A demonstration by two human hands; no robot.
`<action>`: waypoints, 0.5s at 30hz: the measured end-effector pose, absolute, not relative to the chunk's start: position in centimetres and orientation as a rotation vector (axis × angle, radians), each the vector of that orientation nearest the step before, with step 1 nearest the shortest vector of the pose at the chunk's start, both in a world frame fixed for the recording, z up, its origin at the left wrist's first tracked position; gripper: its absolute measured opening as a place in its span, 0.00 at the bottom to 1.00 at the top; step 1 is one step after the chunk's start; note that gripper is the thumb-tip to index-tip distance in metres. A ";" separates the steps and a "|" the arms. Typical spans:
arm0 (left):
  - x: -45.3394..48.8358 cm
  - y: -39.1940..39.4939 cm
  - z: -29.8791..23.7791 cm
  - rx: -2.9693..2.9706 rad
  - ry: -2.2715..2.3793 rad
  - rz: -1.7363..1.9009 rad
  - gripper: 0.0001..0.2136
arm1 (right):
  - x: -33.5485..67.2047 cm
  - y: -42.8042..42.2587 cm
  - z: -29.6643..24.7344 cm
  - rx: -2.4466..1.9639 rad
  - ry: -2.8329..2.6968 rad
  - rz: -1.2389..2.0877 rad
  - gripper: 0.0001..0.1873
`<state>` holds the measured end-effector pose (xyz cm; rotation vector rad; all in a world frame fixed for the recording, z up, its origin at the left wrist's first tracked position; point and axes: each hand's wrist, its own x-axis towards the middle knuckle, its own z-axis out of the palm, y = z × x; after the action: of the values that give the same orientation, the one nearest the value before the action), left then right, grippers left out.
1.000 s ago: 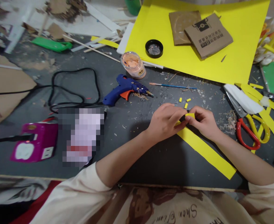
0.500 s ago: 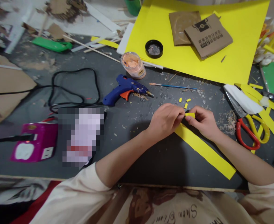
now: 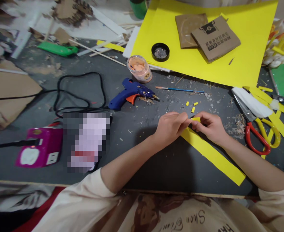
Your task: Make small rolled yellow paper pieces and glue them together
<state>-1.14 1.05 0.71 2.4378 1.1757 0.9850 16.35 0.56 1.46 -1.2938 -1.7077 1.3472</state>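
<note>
While looking down at a dark grey table (image 3: 142, 109) littered with shavings and scraps, see first a broad yellow sheet (image 3: 250, 38) spread over the far part, right of the middle. Find next a brown cardboard piece (image 3: 8, 83) at the left edge of view, then a pixelated object (image 3: 91, 135) near the front, impossible to name, with a magenta box (image 3: 50, 141) just to its left. Note a yellow strip (image 3: 214, 154) lying slantwise before the person, lower end toward the near right, upper end out of sight. See scissors (image 3: 245, 112) with red and yellow handles at the right, a blue glue gun (image 3: 134, 88) pointing right, and two overlapping cardboard squares (image 3: 215, 42) on the yellow sheet. Come then to the left hand (image 3: 169, 127), over the strip's hidden end, fingers drawn close together, and the right hand (image 3: 210, 127) facing it. Find beyond them an open jar (image 3: 143, 74) of peach-coloured paste, a thin blue brush (image 3: 182, 90) and a black lid (image 3: 168, 53). See between the hands a small yellow piece (image 3: 196, 119), clamped in the right fingers, touched at its left end by the left fingertips; cannot tell whether gripped there too, or joined to the strip. Notice last three tiny yellow bits (image 3: 193, 110) just beyond, lying apart.
</note>
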 end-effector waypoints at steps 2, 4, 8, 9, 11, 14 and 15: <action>-1.2 1.0 0.8 2.402 1.165 0.982 0.19 | 16.3 0.6 1.6 -1.288 -1.790 1.308 0.13; -1.2 1.0 0.9 2.374 1.147 0.979 0.16 | 16.3 0.6 1.6 -1.280 -1.862 1.270 0.13; -1.2 0.9 1.2 2.415 1.131 0.914 0.13 | 16.2 0.6 1.9 -1.247 -1.947 1.237 0.13; -1.2 0.9 1.2 2.426 1.128 0.892 0.13 | 16.2 0.7 2.0 -1.238 -1.964 1.230 0.13; -1.1 0.9 1.2 2.441 1.103 0.873 0.14 | 16.2 0.7 2.1 -1.233 -1.983 1.224 0.13; -1.0 1.0 1.0 2.470 1.107 0.915 0.16 | 16.2 0.7 2.1 -1.216 -1.954 1.270 0.14; -1.0 1.0 1.0 2.482 1.120 0.928 0.16 | 16.2 0.7 2.1 -1.207 -1.936 1.291 0.13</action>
<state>-1.01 1.05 0.97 2.4817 1.1197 0.9281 16.21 0.70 2.10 -1.2071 -1.9360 1.2911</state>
